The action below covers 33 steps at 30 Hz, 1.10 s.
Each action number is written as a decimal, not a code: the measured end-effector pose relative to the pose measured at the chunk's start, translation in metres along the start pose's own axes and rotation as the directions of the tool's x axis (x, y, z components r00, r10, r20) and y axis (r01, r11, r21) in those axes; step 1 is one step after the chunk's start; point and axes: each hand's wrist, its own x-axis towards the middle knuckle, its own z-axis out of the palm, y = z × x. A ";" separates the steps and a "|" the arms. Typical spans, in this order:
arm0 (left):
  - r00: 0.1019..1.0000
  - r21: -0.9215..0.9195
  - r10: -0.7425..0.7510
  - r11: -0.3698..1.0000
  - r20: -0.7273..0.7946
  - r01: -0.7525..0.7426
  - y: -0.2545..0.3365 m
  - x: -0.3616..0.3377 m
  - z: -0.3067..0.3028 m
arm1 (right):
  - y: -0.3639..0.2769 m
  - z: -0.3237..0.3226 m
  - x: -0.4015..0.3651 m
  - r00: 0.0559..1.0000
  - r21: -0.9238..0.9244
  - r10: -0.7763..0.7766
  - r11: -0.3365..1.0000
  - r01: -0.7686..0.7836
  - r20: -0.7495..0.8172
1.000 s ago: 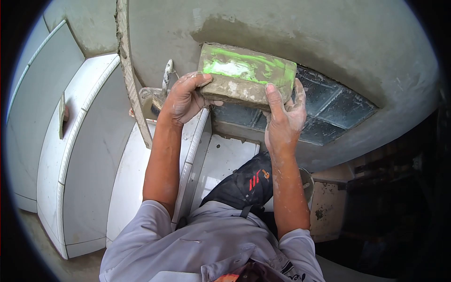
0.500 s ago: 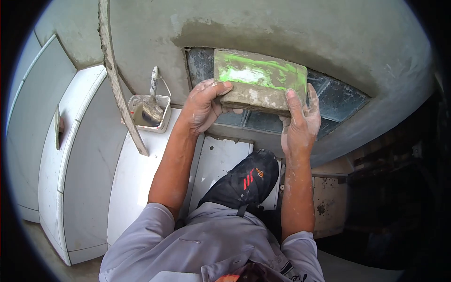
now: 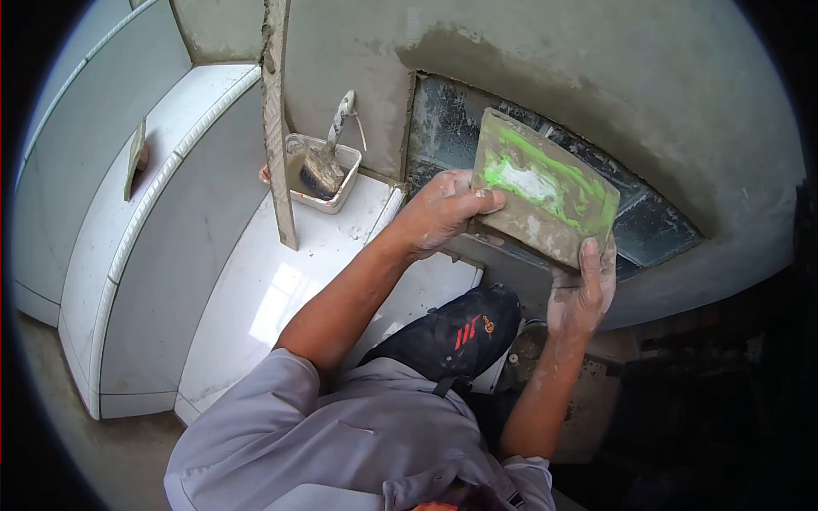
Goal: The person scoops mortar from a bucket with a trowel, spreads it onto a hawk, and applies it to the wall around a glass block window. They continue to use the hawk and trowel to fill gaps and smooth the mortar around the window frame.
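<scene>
I hold a glass block [image 3: 545,189], smeared with grey mortar and glowing green on its face, in both hands. My left hand [image 3: 445,209] grips its left end, thumb on top. My right hand [image 3: 582,291] supports its lower right corner from below. The block is tilted, right end lower, in front of a row of dark glass blocks [image 3: 656,226] set in a grey rendered wall [image 3: 596,60]. Both hands are dusted with dried mortar.
A small white tub [image 3: 319,175] with a brush stands on the white tiled ledge [image 3: 281,281] at left. A mortar-crusted straightedge [image 3: 277,128] leans upright beside it. My dark knee pad [image 3: 456,332] is below the block. A bucket [image 3: 528,345] shows under my right arm.
The block has tilted clockwise and moved right and down. My right hand slid to its lower corner. The view shifted, bringing the tub and straightedge toward the centre.
</scene>
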 end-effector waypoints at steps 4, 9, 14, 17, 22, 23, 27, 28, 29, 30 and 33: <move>0.986 -0.057 0.064 0.996 -0.154 -0.074 0.028 -0.027 -0.036 | 0.022 0.040 0.000 0.984 -0.022 0.121 0.993 -0.119 0.133; 0.982 -0.082 0.097 0.990 -0.161 -0.111 0.043 -0.023 -0.067 | 0.036 0.067 0.010 0.983 0.028 0.099 0.994 -0.105 0.157; 0.986 -0.074 0.089 0.992 -0.139 -0.100 0.048 -0.017 -0.064 | 0.032 0.070 0.009 0.986 0.029 0.103 0.994 -0.107 0.133; 0.986 -0.079 0.089 0.992 -0.138 -0.101 0.049 -0.015 -0.065 | 0.034 0.073 0.010 0.989 0.016 0.092 0.995 -0.095 0.118; 0.986 -0.046 0.104 0.993 -0.132 -0.111 0.055 -0.014 -0.070 | 0.039 0.079 0.012 0.988 0.062 0.095 0.993 -0.103 0.119; 0.985 -0.041 0.096 0.994 -0.145 -0.103 0.056 -0.014 -0.070 | 0.039 0.080 0.013 0.988 0.074 0.095 0.992 -0.104 0.120; 0.986 -0.045 0.079 0.995 -0.145 -0.087 0.060 -0.012 -0.070 | 0.040 0.079 0.017 0.990 0.065 0.076 0.994 -0.084 0.117; 0.988 -0.054 0.077 0.995 -0.136 -0.085 0.059 -0.011 -0.071 | 0.039 0.078 0.017 0.990 0.064 0.080 0.994 -0.087 0.117; 0.988 -0.057 0.077 0.995 -0.136 -0.085 0.059 -0.010 -0.069 | 0.038 0.078 0.017 0.990 0.063 0.082 0.994 -0.090 0.118; 0.988 -0.059 0.077 0.995 -0.135 -0.085 0.059 -0.010 -0.067 | 0.036 0.078 0.016 0.990 0.066 0.078 0.994 -0.086 0.116; 0.989 -0.062 0.080 0.994 -0.127 -0.088 0.058 -0.008 -0.064 | 0.031 0.078 0.017 0.991 0.075 0.071 0.994 -0.080 0.114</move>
